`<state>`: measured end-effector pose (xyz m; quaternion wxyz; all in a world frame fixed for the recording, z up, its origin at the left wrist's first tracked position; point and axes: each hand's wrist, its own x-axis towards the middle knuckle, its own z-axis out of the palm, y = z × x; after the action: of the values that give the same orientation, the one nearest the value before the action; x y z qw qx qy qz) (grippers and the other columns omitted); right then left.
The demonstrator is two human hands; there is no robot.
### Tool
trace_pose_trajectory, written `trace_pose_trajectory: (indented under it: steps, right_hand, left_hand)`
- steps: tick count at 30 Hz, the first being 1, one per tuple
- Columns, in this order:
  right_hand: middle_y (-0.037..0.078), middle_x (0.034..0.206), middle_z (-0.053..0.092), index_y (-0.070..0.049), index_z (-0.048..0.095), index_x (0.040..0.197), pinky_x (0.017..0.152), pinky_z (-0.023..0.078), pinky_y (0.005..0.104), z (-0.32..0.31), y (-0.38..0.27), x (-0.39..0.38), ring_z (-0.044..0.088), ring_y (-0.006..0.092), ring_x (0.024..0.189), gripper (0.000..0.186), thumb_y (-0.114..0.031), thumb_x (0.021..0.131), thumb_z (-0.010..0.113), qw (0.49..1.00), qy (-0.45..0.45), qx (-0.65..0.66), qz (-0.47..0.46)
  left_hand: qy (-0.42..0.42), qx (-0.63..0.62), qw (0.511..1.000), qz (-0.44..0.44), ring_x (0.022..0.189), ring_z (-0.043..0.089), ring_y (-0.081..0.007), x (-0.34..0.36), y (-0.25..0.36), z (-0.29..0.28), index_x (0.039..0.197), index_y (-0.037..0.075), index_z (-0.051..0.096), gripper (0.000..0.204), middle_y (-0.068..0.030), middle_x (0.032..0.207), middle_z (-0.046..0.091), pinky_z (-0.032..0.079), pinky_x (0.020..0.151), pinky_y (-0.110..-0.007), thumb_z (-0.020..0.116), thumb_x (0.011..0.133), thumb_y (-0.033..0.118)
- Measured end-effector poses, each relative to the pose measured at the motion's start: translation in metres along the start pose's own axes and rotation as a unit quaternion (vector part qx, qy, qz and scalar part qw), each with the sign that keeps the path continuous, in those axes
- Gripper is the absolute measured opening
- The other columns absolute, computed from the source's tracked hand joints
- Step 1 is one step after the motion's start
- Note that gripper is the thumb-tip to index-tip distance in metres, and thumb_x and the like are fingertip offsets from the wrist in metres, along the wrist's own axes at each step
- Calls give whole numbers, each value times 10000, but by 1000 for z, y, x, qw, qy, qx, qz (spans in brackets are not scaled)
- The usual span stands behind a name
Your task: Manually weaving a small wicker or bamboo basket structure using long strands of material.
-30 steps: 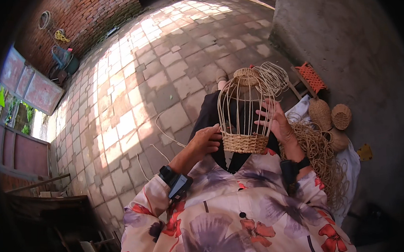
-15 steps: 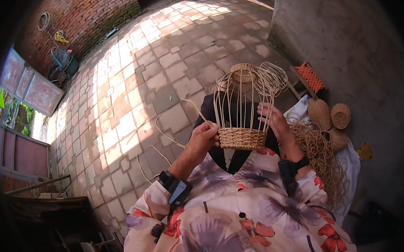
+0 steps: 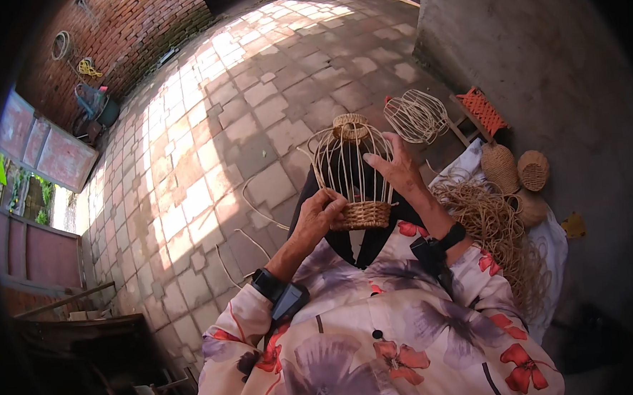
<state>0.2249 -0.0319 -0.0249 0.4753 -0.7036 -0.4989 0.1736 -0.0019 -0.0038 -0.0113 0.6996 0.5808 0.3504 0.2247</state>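
From my remote feed, I see a wicker basket (image 3: 360, 175) above the person's lap (image 3: 342, 245), long axis pointing away from the body, left hand (image 3: 319, 217) pinching its nearer woven band (image 3: 371, 215), right hand (image 3: 401, 170) spread wide by its upper right side, contact unclear.

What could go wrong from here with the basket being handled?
The left hand grips the basket low on one side; if that hold slips, it might tip.
Its open sides look slender, so pressure from the right hand could bend them.
The tangled cord lies near the black right wristband, so a loop might snag.
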Motion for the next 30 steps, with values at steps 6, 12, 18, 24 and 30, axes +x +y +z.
trace_pose_trajectory:
  steps: [6,12,18,24,30]
  right_hand:
    - [246,1198,518,-40,450,1274,962,414,438,7,9,5,522,386,1120,699,-396,726,697,999,-25,25,34]
    - [251,1178,541,-15,460,1250,951,418,438,6,1,-1,534,394,1094,688,-390,722,694,999,-12,27,37]
    - [250,1175,542,-14,471,1230,947,423,429,8,18,3,539,397,1081,635,-352,741,695,1000,-20,22,-2]
    - [240,1171,540,-14,482,1204,939,423,425,7,10,2,535,397,1085,610,-364,750,692,996,-42,54,49]
    - [243,1123,543,-14,495,1166,926,424,421,0,9,-1,538,384,1061,596,-393,745,680,997,-48,4,55]
  left_hand:
    - [126,384,851,335,664,577,-198,9,5,-8,979,42,654,161,-63,799,585,497,655,-311,637,900,182]
    - [85,433,864,243,725,623,-323,23,23,12,971,105,695,154,-122,811,626,498,690,-389,634,862,194]
    - [108,403,897,146,703,659,-242,28,23,19,1118,124,613,312,-120,815,668,508,649,-354,637,807,141]
    - [122,102,978,137,730,568,-76,9,-3,10,1198,105,552,398,-7,832,601,475,657,-240,639,818,22]
    - [-42,-122,991,31,785,562,-75,-13,33,1,1255,38,510,374,4,880,588,466,698,-212,623,914,143]
